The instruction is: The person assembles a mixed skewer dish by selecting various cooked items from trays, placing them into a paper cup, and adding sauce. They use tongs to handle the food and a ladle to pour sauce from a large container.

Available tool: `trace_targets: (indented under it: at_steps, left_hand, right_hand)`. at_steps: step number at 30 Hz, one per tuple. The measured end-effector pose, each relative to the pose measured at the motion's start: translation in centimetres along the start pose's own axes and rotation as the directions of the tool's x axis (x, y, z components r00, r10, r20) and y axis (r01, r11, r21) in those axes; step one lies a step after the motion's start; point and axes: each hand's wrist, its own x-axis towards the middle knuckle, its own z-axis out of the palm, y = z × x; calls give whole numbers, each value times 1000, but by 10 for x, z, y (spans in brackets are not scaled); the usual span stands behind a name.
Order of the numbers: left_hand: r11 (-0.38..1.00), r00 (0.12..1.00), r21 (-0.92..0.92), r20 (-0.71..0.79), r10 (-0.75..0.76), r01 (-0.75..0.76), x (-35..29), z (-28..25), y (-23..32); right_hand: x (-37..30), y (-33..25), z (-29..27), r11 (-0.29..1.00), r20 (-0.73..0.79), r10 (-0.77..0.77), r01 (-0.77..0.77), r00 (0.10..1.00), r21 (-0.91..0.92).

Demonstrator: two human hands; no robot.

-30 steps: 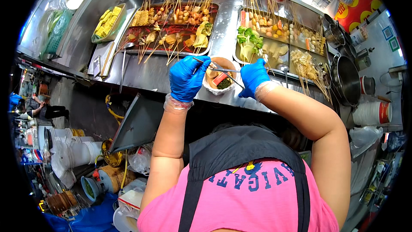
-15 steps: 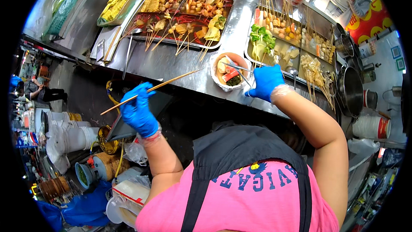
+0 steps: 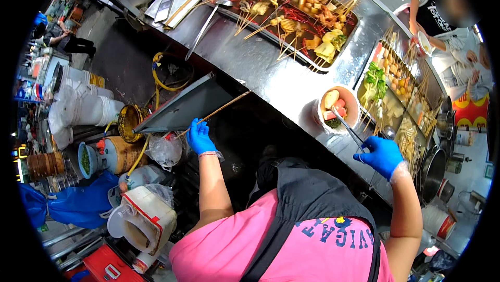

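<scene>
My left hand (image 3: 199,137), in a blue glove, pinches a long bare wooden skewer (image 3: 225,106) off the counter's front edge. My gloved right hand (image 3: 383,157) is closed around slim metal tongs (image 3: 353,135). Their tips reach into a plastic-lined bowl (image 3: 315,111) at the counter's front edge. Inside are pale rounded pieces (image 3: 331,99), a red-and-white piece like crab stick (image 3: 339,110) and something dark green (image 3: 333,123). Whether the tips grip any of this is too small to tell.
A tray of skewers in red broth (image 3: 297,21) sits left of the bowl; a divided skewer tray (image 3: 401,86) is to its right. A ladle (image 3: 204,31) lies at the counter edge. Below stand a grey panel (image 3: 179,106) and buckets (image 3: 86,102). Someone holds a bowl (image 3: 424,43) across the counter.
The view has turned, shifting the counter up and right. My left hand with the skewer has drawn back from the counter. The tongs' arms, spread before, are now close together inside the bowl.
</scene>
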Motion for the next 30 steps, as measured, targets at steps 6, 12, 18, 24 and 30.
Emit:
trace_targets:
  at_steps: [6,12,18,24,30]
  left_hand:
    - [966,998,252,-36,-52,60,58,-26,-37]
    - [922,997,386,55,-50,25,81,19,-112]
    - [922,922,226,159,-353,314,121,71,-256]
    - [720,913,626,33,-407,299,59,108,-250]
    - [547,872,828,173,-458,122,9,65,-174]
  right_hand:
    - [-9,-15,-10,986,7,146,-146,989,78]
    - [-12,-13,-2,981,-25,156,-152,987,117]
    - [3,-23,-10,988,213,151,-146,965,-40]
    - [49,-45,-25,950,412,182,-51,893,-309]
    - [88,-46,-34,895,531,193,74,825,-440]
